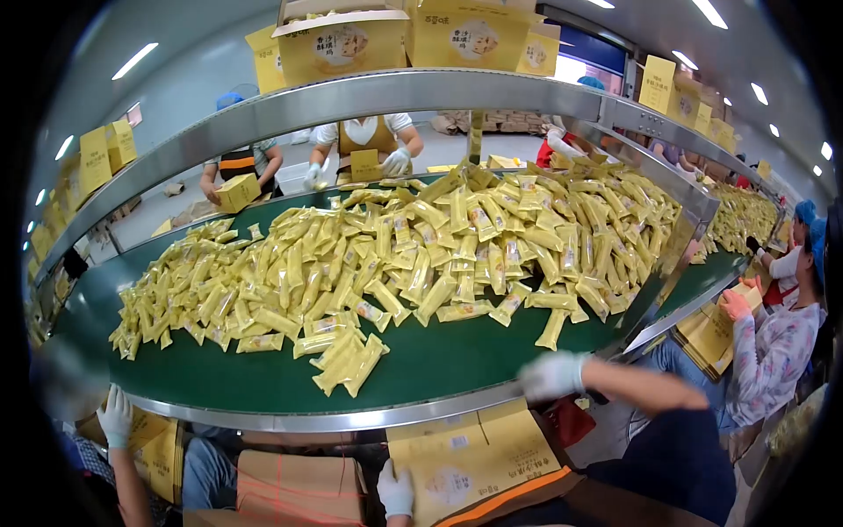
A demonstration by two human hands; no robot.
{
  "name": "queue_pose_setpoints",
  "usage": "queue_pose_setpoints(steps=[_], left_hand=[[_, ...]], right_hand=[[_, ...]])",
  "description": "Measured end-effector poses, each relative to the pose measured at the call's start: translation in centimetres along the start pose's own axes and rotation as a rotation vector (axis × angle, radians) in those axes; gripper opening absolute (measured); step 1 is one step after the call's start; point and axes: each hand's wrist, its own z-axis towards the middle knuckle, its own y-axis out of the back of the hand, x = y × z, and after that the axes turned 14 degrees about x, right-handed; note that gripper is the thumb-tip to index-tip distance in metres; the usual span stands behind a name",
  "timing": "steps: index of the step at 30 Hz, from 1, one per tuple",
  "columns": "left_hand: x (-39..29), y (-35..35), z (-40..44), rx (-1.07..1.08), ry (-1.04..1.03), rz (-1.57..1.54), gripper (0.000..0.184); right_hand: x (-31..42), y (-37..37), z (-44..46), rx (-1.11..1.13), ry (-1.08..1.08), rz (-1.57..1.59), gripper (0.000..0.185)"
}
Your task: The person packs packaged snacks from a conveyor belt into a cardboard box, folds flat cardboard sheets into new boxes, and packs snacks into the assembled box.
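Note:
My left hand [395, 494], in a white glove, is at the left edge of a flat yellow printed carton [474, 457] low in the view, its fingers closed on that edge. My right hand [553, 376], also gloved, is above the near metal rim of the green belt [439, 373], right of the carton. Motion smears its fingers, and nothing can be made out in them. A large heap of yellow wrapped bars [395, 250] covers much of the belt. Several bars [351, 360] lie together at the heap's near edge.
A metal shelf [351, 88] with open yellow boxes [342, 44] arches above the belt. Opposite, co-workers' hands hold small yellow boxes [238, 192]. At left is a co-worker's gloved hand [115, 417]; at right, a co-worker [777, 351] holds cartons. A brown box [299, 487] stands lower left.

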Motion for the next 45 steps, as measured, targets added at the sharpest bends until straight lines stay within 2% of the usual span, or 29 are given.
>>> queue_pose_setpoints(steps=[1, 2, 3, 4, 6, 7, 8, 10, 12, 14, 16, 18, 19, 20, 21, 23, 24, 25, 28, 32, 35, 37, 38, 39, 40, 42, 43, 45], left_hand=[[-0.1, 0.0, 0.0, -0.008, -0.035, 0.011, 0.052], [0.3, -0.2, 0.3, 0.028, -0.006, -0.007, 0.051], [0.5, -0.1, 0.8, 0.073, -0.004, -0.030, 0.049], [0.1, 0.2, 0.8, 0.114, -0.001, -0.051, 0.048], [-5.1, 1.7, -0.6, 0.117, 0.122, -0.277, 0.045], [-3.1, 0.7, -0.4, 0.103, 0.141, -0.364, 0.046], [-1.1, -0.3, 0.5, 0.088, 0.152, -0.453, 0.047], [-1.0, 0.0, 0.5, 0.174, 0.157, -0.683, 0.053], [-3.4, 0.8, -0.3, 0.190, 0.238, -0.792, 0.053], [-6.4, 2.3, -1.4, 0.146, 0.144, -0.868, 0.052], [-9.4, 4.4, -3.1, 0.135, 0.028, -0.924, 0.051], [-13.0, 6.6, -5.1, 0.157, -0.122, -0.979, 0.051], [-14.3, 7.5, -6.1, 0.256, -0.209, -0.952, 0.051], [-13.9, 8.3, -6.0, 0.324, -0.205, -0.927, 0.051], [-13.1, 9.3, -6.0, 0.393, -0.195, -0.906, 0.052], [-13.5, 10.2, -6.5, 0.515, -0.216, -0.894, 0.050], [-14.2, 10.3, -6.5, 0.491, -0.212, -0.857, 0.048], [-14.5, 10.1, -6.5, 0.465, -0.200, -0.825, 0.047], [-13.4, 8.9, -7.0, 0.402, -0.175, -0.784, 0.043], [-13.1, 8.6, -7.6, 0.386, -0.152, -0.775, 0.043], [-12.5, 8.4, -6.9, 0.421, -0.150, -0.815, 0.047], [-14.4, 8.1, -6.3, 0.391, -0.199, -0.809, 0.058], [-15.6, 8.0, -5.7, 0.370, -0.225, -0.804, 0.064], [-17.2, 8.1, -4.8, 0.337, -0.323, -0.861, 0.074], [-19.1, 8.1, -4.1, 0.303, -0.418, -0.917, 0.085], [-23.3, 7.0, -3.6, 0.217, -0.493, -0.879, 0.103], [-24.0, 7.6, -3.3, 0.216, -0.506, -0.933, 0.105], [-24.9, 9.1, -2.3, 0.227, -0.551, -1.043, 0.110]], right_hand=[[-1.2, -8.0, -0.6, -0.364, 0.073, 0.155, 0.033], [1.3, -10.5, -1.4, -0.572, -0.115, 0.401, 0.033], [4.2, -11.6, -2.0, -0.672, -0.432, 0.602, 0.034], [4.7, -14.9, -1.1, -0.865, -0.468, 0.579, 0.040], [6.1, -20.0, -0.4, -0.870, -0.569, 0.531, 0.050], [6.7, -21.5, -0.6, -0.660, -0.653, 0.643, 0.059], [6.7, -22.5, -0.5, -0.428, -0.672, 0.937, 0.062], [5.4, -25.5, 0.4, -0.500, -0.542, 1.286, 0.061], [4.4, -27.9, 0.2, -0.609, -0.438, 1.384, 0.057], [5.6, -26.3, -1.1, -0.673, -0.430, 1.353, 0.058], [7.8, -21.6, -4.4, -0.633, -0.442, 1.281, 0.065], [7.3, -21.1, -5.2, -0.767, -0.377, 0.984, 0.073], [8.2, -18.4, -6.6, -0.948, -0.423, 0.621, 0.078], [9.5, -14.6, -8.6, -1.099, -0.464, 0.244, 0.082], [10.4, -10.8, -10.5, -1.102, -0.395, 0.124, 0.080], [10.6, -6.2, -11.1, -1.009, -0.227, -0.057, 0.071], [10.6, -5.7, -10.5, -0.914, -0.124, -0.111, 0.065], [10.2, -6.7, -8.9, -0.926, -0.082, -0.059, 0.052], [11.2, -6.8, -9.0, -1.028, -0.014, -0.090, 0.043], [12.1, -6.7, -9.5, -1.069, -0.046, -0.179, 0.036], [11.3, -6.6, -9.5, -0.903, -0.042, 0.013, 0.023], [9.9, -5.8, -7.6, -0.951, -0.040, 0.344, 0.013], [9.2, -5.1, -6.5, -0.966, -0.034, 0.509, 0.014], [10.1, -2.3, -6.9, -1.050, 0.095, 0.688, 0.023], [10.3, -0.5, -6.9, -1.002, 0.297, 0.855, 0.023], [12.2, 2.7, -6.3, -0.535, 0.770, 0.807, 0.023], [12.9, 3.6, -6.3, -0.261, 0.725, 0.735, 0.026], [11.4, 3.5, -5.0, -0.108, 0.509, 0.387, 0.029]])
